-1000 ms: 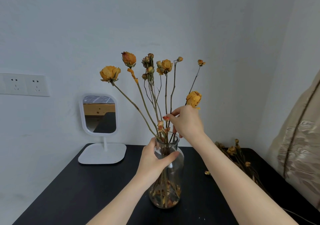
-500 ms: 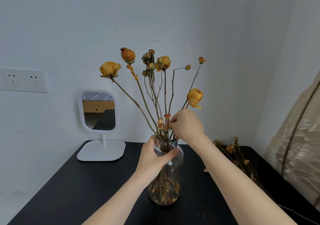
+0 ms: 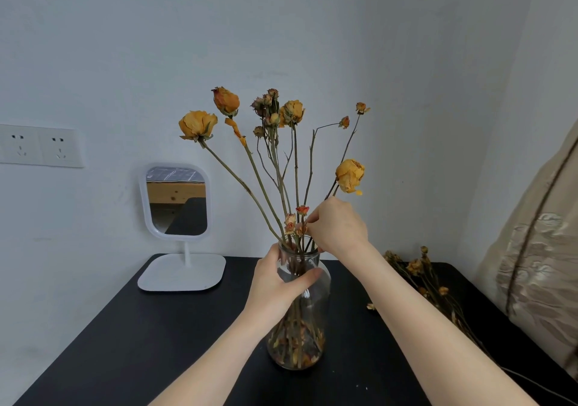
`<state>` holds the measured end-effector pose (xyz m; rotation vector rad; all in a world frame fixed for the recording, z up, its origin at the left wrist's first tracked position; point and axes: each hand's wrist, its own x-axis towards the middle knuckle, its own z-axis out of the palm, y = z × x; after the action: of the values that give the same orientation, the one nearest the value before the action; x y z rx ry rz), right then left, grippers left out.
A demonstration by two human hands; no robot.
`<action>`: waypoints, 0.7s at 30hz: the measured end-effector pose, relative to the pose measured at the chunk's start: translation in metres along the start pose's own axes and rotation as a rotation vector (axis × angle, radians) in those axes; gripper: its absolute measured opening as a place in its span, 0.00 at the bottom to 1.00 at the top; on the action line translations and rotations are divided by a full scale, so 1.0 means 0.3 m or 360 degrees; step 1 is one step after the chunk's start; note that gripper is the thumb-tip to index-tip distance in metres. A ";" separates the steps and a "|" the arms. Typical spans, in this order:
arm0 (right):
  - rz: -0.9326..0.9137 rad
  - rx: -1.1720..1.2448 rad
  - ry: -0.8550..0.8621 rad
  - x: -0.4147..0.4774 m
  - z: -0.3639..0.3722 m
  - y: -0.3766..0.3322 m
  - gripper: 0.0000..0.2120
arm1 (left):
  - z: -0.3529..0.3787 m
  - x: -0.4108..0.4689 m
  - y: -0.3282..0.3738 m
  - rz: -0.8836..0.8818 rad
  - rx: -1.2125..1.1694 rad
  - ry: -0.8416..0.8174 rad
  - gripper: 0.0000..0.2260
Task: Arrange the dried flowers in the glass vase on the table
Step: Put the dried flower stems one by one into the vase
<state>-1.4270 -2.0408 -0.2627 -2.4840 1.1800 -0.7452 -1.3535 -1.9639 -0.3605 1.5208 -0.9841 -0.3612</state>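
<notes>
The right hand (image 3: 339,227) has sunk toward the glass vase (image 3: 314,308) mouth.
It pinches stems of the dried flowers (image 3: 293,112); the left hand (image 3: 275,283) grips the neck.

Right hand (image 3: 339,228) has lowered a stem (image 3: 311,161) toward the vase (image 3: 323,296) mouth

nothing readable shows. no words, brands or numbers stand on the glass vase (image 3: 319,293), mirror (image 3: 176,200) or wall sockets (image 3: 40,146).
</notes>
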 end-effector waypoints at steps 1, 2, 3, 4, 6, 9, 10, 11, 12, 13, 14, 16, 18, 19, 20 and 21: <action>-0.0019 0.0028 -0.0009 -0.005 -0.003 0.004 0.10 | 0.000 0.001 -0.001 -0.0003 -0.0007 -0.0002 0.23; -0.0040 0.0063 -0.0007 -0.012 -0.007 0.008 0.11 | -0.001 0.002 -0.002 -0.0008 -0.0009 -0.0006 0.24; -0.0063 0.0094 0.0009 -0.018 -0.012 0.013 0.11 | -0.001 0.003 -0.004 -0.0015 -0.0009 -0.0014 0.24; -0.0089 0.0122 0.0040 -0.026 -0.019 0.020 0.11 | -0.002 0.004 -0.004 -0.0016 -0.0011 -0.0024 0.23; -0.0142 0.0197 0.0104 -0.046 -0.034 0.038 0.11 | -0.005 0.004 -0.004 -0.0012 -0.0003 -0.0050 0.20; -0.0147 0.0353 0.0067 -0.092 -0.051 0.084 0.07 | -0.011 0.001 -0.001 -0.0034 0.0027 -0.0068 0.21; -0.0141 0.0405 0.0035 -0.109 -0.054 0.104 0.06 | -0.013 -0.005 0.000 -0.0034 0.0029 -0.0053 0.24; -0.0133 0.0453 0.0020 -0.128 -0.055 0.129 0.04 | -0.016 -0.019 0.000 -0.0025 0.0020 -0.0019 0.28; -0.0120 0.0492 0.0027 -0.146 -0.055 0.156 0.03 | -0.019 -0.037 -0.001 -0.0016 0.0006 0.0038 0.31; -0.0100 0.0508 0.0048 -0.164 -0.052 0.188 0.03 | -0.021 -0.063 -0.005 -0.0014 -0.0008 0.0118 0.32; -0.0074 0.0505 0.0068 -0.184 -0.049 0.222 0.02 | -0.020 -0.096 -0.010 -0.0024 -0.0020 0.0227 0.31; 0.0011 0.0522 0.0051 -0.221 -0.038 0.297 0.04 | -0.011 -0.179 -0.028 -0.0047 -0.0044 0.0463 0.23; 0.0133 0.0576 -0.0018 -0.255 -0.024 0.376 0.05 | 0.016 -0.268 -0.044 -0.0096 -0.0088 0.0535 0.14; 0.0200 0.0585 -0.0042 -0.270 -0.019 0.419 0.05 | 0.036 -0.309 -0.051 -0.0123 -0.0108 0.0491 0.11; 0.0267 0.0576 -0.0056 -0.283 -0.017 0.462 0.06 | 0.059 -0.344 -0.058 -0.0147 -0.0120 0.0403 0.09; 0.0333 0.0555 -0.0062 -0.294 -0.016 0.506 0.06 | 0.083 -0.372 -0.060 -0.0175 -0.0120 0.0279 0.08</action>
<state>-1.5724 -2.0665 -0.3579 -2.0480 1.1606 -0.7667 -1.4306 -1.8986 -0.4171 1.5138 -0.7440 -0.3329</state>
